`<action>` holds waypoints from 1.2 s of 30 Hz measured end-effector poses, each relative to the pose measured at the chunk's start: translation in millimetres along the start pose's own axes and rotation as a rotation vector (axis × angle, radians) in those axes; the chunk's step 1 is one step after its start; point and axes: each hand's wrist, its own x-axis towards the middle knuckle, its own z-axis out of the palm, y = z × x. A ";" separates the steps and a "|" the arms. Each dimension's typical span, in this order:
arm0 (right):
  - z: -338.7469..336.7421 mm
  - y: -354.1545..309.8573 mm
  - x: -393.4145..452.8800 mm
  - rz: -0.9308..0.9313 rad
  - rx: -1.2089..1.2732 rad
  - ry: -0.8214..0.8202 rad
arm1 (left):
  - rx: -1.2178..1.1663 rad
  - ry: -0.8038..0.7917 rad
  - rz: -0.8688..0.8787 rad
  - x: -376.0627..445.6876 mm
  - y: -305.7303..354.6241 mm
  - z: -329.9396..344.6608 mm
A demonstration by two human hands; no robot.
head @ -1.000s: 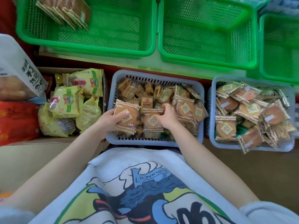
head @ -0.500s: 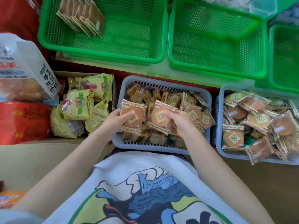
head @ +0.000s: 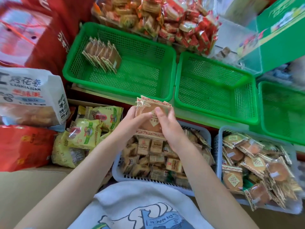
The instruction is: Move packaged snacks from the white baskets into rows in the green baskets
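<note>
Head view: both hands clasp stacked snacks.
Left hand [head: 132, 119] and right hand [head: 166, 124] grip clear-wrapped round brown cake packets [head: 151, 106] above the white slotted plastic basket [head: 118, 172].

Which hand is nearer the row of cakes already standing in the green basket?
Left. The left hand is below the row of cakes and a little to its right; the right hand is farther right. Both grip the packets.
</note>
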 end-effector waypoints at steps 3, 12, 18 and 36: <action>8.8 -13.2 7.7 -0.014 0.001 -0.011 | -0.061 -0.037 0.015 6.2 6.5 -12.6; 31.5 -54.8 76.5 0.036 0.113 -0.041 | 0.076 0.168 0.107 66.5 44.6 -71.2; 34.1 -82.8 183.1 0.144 0.242 0.117 | 1.024 0.441 0.134 130.2 18.1 -157.0; 113.6 -96.2 335.6 0.234 -0.277 0.169 | 1.190 0.454 0.291 144.8 -8.0 -170.9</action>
